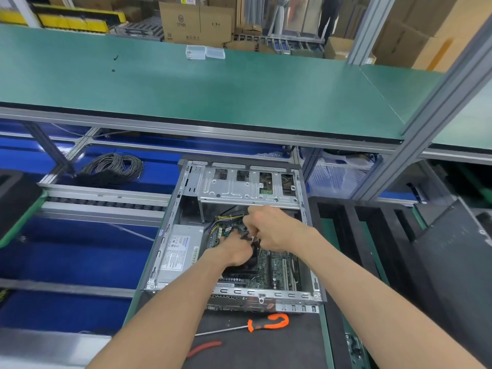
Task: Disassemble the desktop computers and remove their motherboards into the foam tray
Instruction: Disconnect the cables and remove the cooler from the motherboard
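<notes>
Although the side panel is already off the desktop case [170, 235] and its inside lies open to view, the job looks to be only in its early middle: the motherboard [269, 270] sits flat on the case floor at the near right, the power supply [181, 251] is in place along the left wall, and the drive cage [247, 185] spans the far end. Both hands are down in the middle of the case at the bundle of cables [226, 222] that runs from the power supply side toward the board. The left hand [234, 250] has its fingers curled, seemingly round a black connector or cable, though just what it grips is hidden. The right hand [271, 230] is likewise curled, pinching something small and pale at the same spot; I cannot tell whether that is a plug, a tie or a clip. My reading is that cable unplugging is under way, with screws, board removal and transfer all left to do. To the right of the case stands the black foam tray [343, 227], its long slots showing nothing in them as far as can be seen. On the upper green shelf [239, 89] rest 2 small clear plastic boxes [205, 52], contents too small to make out. An orange-handled screwdriver [266, 324] and red-handled pliers [205, 348] lie on the mat near the case's front edge.
</notes>
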{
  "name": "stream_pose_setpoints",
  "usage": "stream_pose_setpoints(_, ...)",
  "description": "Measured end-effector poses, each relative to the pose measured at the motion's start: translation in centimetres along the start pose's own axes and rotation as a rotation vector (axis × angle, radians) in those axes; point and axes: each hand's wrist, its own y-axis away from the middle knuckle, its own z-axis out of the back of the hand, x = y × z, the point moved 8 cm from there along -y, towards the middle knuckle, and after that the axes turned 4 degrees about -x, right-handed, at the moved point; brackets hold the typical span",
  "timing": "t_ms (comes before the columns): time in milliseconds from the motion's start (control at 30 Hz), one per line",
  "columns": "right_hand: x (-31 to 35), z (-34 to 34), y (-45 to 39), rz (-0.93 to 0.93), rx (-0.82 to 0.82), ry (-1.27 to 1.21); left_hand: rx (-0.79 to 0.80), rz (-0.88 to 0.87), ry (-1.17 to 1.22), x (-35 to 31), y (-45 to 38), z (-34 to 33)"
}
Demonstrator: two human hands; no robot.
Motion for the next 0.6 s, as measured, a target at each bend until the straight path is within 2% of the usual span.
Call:
stream_pose_setpoints(67,0.5,0.0,0.0,0.009,-0.025,-0.029,0.009,-0.025,-0.087,-0.1,-0.1,-0.1)
stream_pose_setpoints(167,-1.9,0.6,0.1,-0.204,-0.141,0.031,-0.012,0.034,-0.006,-0.1,0.6,0.4)
stream_pose_setpoints(233,-3.1,0.6,0.0,-0.272,-0.095,0.140,-0.028,0.056,0.024,0.3,0.1,0.3)
stream_pose_setpoints(333,-2.8,-0.3,-0.2,-0.202,-0.017,0.079,-0.036,0.063,-0.068,0.6,0.1,0.3)
stream_pose_setpoints(500,0.3,-0.3,-0.4,0.028,-0.035,0.008,-0.045,0.087,0.143,0.4,0.0,0.4)
stream_pose_setpoints(600,-0.5,0.0,-0.2,-0.036,-0.113,-0.065,-0.045,0.067,0.131,0.1,0.0,0.5)
